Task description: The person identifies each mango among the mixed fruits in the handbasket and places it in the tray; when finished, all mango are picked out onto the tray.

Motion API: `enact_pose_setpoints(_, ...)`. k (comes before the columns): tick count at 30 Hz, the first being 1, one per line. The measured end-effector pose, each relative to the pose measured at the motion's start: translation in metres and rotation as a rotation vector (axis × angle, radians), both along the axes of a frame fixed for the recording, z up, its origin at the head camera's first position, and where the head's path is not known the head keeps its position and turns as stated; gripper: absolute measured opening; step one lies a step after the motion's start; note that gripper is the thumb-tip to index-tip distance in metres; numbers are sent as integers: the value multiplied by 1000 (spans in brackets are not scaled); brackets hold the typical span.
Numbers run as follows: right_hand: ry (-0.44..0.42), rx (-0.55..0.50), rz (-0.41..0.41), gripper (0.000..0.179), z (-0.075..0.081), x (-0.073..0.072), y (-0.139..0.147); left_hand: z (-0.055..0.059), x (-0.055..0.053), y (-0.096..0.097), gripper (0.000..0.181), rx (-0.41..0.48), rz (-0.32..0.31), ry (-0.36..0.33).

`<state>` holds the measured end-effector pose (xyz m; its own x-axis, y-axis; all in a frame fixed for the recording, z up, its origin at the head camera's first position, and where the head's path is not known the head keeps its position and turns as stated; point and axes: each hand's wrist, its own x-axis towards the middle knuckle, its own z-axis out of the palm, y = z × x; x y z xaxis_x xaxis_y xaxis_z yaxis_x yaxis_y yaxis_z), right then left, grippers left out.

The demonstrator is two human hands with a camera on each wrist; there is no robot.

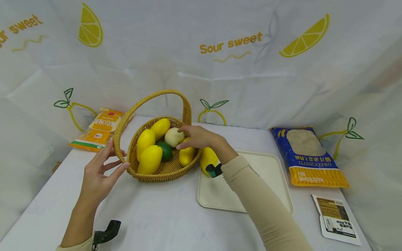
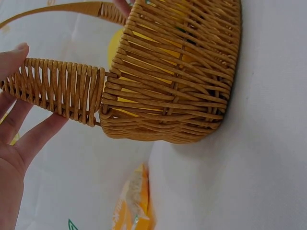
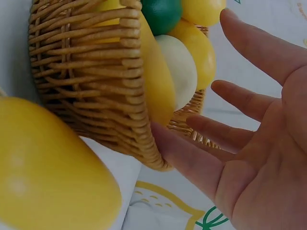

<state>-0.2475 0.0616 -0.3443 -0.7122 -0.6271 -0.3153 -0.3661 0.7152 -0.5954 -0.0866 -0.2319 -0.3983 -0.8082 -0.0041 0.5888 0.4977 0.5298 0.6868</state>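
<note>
A wicker basket (image 1: 163,176) with a tall arched handle stands on the white table. Several yellow mangoes (image 1: 150,159), a dark green round fruit (image 1: 164,151) and a pale cream round fruit (image 1: 173,137) lie in it. My left hand (image 1: 102,174) holds the handle's left base, thumb on one side and fingers on the other, as the left wrist view shows too. Above the basket's right side, my right hand (image 1: 199,137) reaches in beside the cream fruit and a mango (image 3: 156,72). Its fingers are spread and slightly bent in the right wrist view, gripping nothing.
Right of the basket lies a cream tray (image 1: 245,195), with another yellow mango (image 1: 207,158) at its left end, partly behind my right wrist. An orange food packet (image 1: 98,130) is back left. A blue pasta bag (image 1: 306,157) and a small white pouch (image 1: 337,219) are at right.
</note>
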Motion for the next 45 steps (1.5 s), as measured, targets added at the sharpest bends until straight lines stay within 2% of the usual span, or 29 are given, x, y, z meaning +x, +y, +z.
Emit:
enact_pose_setpoints(7,-55,58,-22,70,8,0,-9,0,1,2,102,-2,1,8)
enact_pose_setpoints(20,-185,129,-68,70,13,-8,-21,2,1,4,100,-20,8,35)
enact_pose_setpoints(26,-177,172,-72,59,13,-12,-25,4,1,3,98,-22,8,42)
enact_pose_setpoints(37,-161,250,-70,21,10,-13,-30,1,2,4,99,-11,14,21)
enact_pose_setpoints(43,-194,231,-83,19,8,-14,-27,1,2,4,100,-17,14,24)
enact_pose_setpoints(45,-212,225,-96,29,8,-14,-26,2,2,5,100,-19,10,27)
